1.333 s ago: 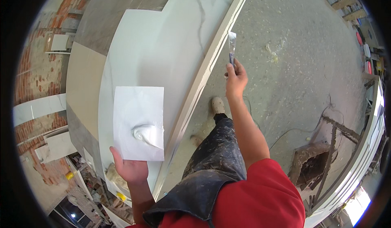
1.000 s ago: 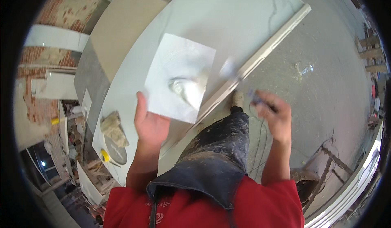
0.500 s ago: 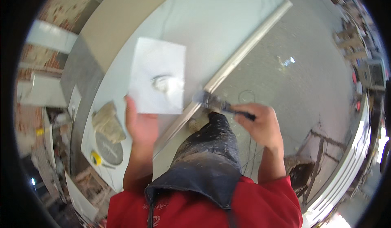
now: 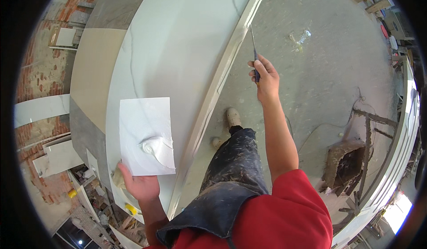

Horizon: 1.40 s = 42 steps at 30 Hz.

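My left hand [image 4: 143, 187] supports a white rectangular board [image 4: 141, 115] by its near edge, thumb along the left side and fingers mostly hidden underneath. A swirled lump of white paste [image 4: 155, 147] lies on the board's lower right. Under the board stretches a long white veined slab [image 4: 178, 49]. Its right edge is a pale strip [image 4: 218, 82] with uneven white paste along it. My right hand [image 4: 267, 82] grips a putty knife [image 4: 256, 73] by its dark handle, arm stretched forward. The thin blade is seen edge-on, its tip at the strip; whether it touches I cannot tell.
Beige cloth [image 4: 118, 178] and a yellow tape measure [image 4: 130, 209] lie by the slab's near left end. Clear plastic [image 4: 304, 36] is on the concrete floor. At right stand a battered tub [image 4: 340, 164] and a rusty frame [image 4: 367, 138]. My legs are close beside the slab.
The putty knife has gone from beside the board to farther forward along the strip, as my right arm extended. The board has shifted left and nearer. My view has moved too.
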Each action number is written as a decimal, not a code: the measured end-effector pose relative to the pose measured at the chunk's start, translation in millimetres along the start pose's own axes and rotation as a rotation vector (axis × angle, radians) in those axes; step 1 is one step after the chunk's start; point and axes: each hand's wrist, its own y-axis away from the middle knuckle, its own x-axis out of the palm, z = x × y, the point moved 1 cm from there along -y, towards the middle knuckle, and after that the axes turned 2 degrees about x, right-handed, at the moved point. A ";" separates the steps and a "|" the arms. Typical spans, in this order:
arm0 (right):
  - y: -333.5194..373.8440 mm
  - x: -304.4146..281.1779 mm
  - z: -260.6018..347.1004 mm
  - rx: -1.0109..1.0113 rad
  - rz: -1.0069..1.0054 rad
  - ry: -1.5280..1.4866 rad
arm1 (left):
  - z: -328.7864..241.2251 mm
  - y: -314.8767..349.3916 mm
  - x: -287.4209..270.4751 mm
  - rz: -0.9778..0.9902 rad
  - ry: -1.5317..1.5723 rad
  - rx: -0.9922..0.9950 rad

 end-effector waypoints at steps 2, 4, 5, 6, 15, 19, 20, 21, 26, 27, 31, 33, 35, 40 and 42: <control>-11.9 3.7 -10.1 -0.023 -0.068 0.066 | 2.1 -2.8 5.0 0.000 -0.011 -0.009; -15.3 7.4 -18.4 -0.050 -0.111 0.147 | 2.4 -5.5 3.1 0.030 -0.193 0.048; -15.4 9.2 -23.3 -0.067 -0.123 0.190 | 2.4 -6.4 3.1 0.047 -0.285 0.075; -14.7 10.3 -27.8 -0.085 -0.135 0.232 | 2.7 -5.7 4.0 -0.028 -0.208 0.053; 13.4 0.7 -62.7 -0.128 -0.230 0.271 | 0.7 -0.9 16.7 -0.090 -0.094 0.028; 17.3 -5.7 -73.5 -0.191 -0.271 0.308 | -3.8 1.9 -15.2 0.240 0.062 -0.040; 17.4 -9.0 -76.2 -0.179 -0.289 0.299 | -4.1 3.5 -18.3 0.320 0.118 -0.062; 17.5 -11.6 -78.9 -0.168 -0.298 0.290 | -4.2 4.9 -23.5 0.307 0.113 -0.063; 121.6 11.3 -9.9 -0.087 -0.004 0.173 | -9.9 23.5 -44.7 0.249 0.126 -0.035; 156.8 13.6 9.8 -0.040 0.187 0.364 | -12.4 28.6 -48.6 0.217 0.179 -0.054; 273.2 38.9 26.4 -0.117 0.811 0.612 | -31.8 51.9 -82.8 0.181 0.117 -0.017; 316.4 58.4 16.1 -0.133 0.821 0.674 | -45.0 66.9 -114.2 0.196 0.085 0.005; 351.0 70.9 7.2 -0.141 0.848 0.741 | -58.8 81.0 -143.6 0.238 0.082 -0.007; 409.7 93.7 -2.5 -0.257 0.893 1.005 | -83.4 108.1 -189.5 0.221 0.045 0.028; 425.4 95.6 1.3 -0.329 0.869 1.101 | -84.0 111.9 -198.9 0.180 -0.016 0.081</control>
